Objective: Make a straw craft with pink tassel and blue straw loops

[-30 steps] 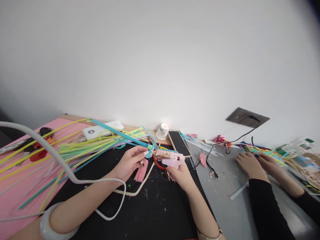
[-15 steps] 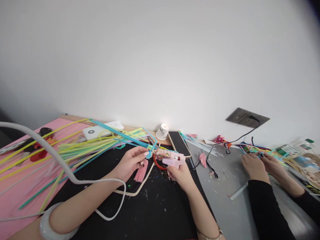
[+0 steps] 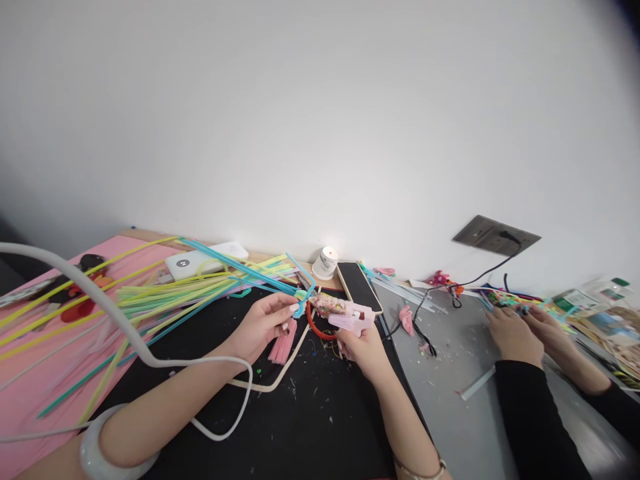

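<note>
Between the fingertips of my left hand (image 3: 265, 323) is a small blue craft piece (image 3: 300, 308) made of bent pipe cleaner, with a green bit at its top. My right hand (image 3: 361, 350) is wrapped round the grip of a pale pink glue gun (image 3: 354, 319). Its patterned front end points left, close by the blue piece; whether the tip touches it I cannot tell. Behind and below the gun curves a red ring-shaped thing (image 3: 315, 327). A bundle of short pink pipe cleaners (image 3: 283, 342) lies on the black mat (image 3: 300, 427) just under my left fingers.
Long coloured pipe cleaners (image 3: 165, 293) spread across the left side over pink paper (image 3: 30, 393). A white power bank (image 3: 205, 260), a paper cup (image 3: 325, 263) and a phone (image 3: 357, 283) stand along the wall. White cable loops over my left forearm. A co-worker's hands (image 3: 515, 337) work at the right.
My right hand has drawn the glue gun slightly to the right, away from the blue piece. My left hand stays almost still.
</note>
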`<state>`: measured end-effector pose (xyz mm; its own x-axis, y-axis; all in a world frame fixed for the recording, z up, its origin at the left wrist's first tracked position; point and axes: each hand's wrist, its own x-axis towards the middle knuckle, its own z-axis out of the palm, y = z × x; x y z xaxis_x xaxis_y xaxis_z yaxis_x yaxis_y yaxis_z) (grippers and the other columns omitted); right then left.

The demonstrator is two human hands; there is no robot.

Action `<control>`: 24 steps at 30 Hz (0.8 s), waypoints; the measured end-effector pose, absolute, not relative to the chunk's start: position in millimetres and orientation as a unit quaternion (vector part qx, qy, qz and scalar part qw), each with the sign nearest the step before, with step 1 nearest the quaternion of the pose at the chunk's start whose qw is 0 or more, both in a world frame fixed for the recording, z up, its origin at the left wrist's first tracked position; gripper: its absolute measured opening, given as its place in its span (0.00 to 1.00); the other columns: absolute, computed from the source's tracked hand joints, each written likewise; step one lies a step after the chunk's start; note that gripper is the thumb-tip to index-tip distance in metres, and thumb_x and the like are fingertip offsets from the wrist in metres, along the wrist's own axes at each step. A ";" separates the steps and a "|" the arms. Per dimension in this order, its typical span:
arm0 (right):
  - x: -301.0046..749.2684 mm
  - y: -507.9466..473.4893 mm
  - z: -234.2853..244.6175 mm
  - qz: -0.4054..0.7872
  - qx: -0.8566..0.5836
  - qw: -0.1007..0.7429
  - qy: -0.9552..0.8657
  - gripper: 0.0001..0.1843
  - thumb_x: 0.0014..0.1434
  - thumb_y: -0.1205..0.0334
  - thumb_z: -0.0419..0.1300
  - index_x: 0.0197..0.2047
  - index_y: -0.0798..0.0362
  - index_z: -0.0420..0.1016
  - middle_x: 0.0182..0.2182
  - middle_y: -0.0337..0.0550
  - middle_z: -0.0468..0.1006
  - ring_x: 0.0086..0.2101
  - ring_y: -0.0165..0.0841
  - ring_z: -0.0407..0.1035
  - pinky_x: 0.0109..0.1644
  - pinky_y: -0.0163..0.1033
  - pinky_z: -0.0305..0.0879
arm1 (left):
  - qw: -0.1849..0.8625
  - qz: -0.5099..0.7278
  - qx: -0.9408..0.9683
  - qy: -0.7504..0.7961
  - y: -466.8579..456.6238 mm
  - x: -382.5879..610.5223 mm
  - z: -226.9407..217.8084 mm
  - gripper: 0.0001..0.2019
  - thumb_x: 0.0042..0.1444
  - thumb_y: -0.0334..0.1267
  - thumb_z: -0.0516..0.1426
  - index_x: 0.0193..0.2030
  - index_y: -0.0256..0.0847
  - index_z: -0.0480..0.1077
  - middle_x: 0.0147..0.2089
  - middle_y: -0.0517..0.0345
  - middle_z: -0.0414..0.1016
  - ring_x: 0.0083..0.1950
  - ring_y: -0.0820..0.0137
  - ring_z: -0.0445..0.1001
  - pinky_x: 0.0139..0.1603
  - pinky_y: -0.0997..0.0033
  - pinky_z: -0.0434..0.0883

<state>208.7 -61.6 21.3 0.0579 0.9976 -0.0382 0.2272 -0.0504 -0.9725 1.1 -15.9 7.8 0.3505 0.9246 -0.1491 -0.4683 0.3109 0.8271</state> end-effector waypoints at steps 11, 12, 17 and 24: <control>209.4 -60.2 20.3 0.425 -0.586 0.456 -0.518 0.17 0.47 0.61 0.58 0.41 0.54 0.76 0.12 0.29 0.63 0.13 0.25 0.53 0.15 0.31 0.52 | 0.742 0.465 0.357 0.326 -16.7 0.6 9.5 0.16 0.40 0.41 0.71 0.34 0.37 0.75 0.26 0.63 0.69 0.25 0.80 0.64 0.26 0.79 0.63; 210.2 -60.0 19.1 0.423 -0.587 0.458 -0.517 0.16 0.47 0.61 0.59 0.41 0.54 0.76 0.12 0.29 0.63 0.13 0.25 0.53 0.15 0.31 0.52 | 0.742 0.465 0.356 0.327 -16.7 0.9 9.5 0.16 0.40 0.41 0.71 0.34 0.37 0.75 0.26 0.63 0.69 0.25 0.80 0.64 0.26 0.79 0.63; 214.0 -58.4 12.6 0.411 -0.594 0.458 -0.518 0.10 0.48 0.61 0.60 0.35 0.55 0.75 0.11 0.31 0.64 0.13 0.25 0.55 0.16 0.31 0.52 | 0.744 0.459 0.362 0.323 -16.3 1.5 9.6 0.16 0.40 0.42 0.71 0.35 0.38 0.75 0.25 0.63 0.69 0.25 0.79 0.65 0.26 0.80 0.63; 210.1 -57.4 15.1 0.399 -0.592 0.483 -0.506 0.13 0.48 0.59 0.60 0.37 0.56 0.75 0.11 0.30 0.63 0.13 0.25 0.53 0.15 0.30 0.48 | 0.748 0.451 0.372 0.314 -17.2 1.3 10.9 0.16 0.39 0.42 0.71 0.34 0.38 0.75 0.25 0.63 0.69 0.24 0.79 0.65 0.25 0.79 0.64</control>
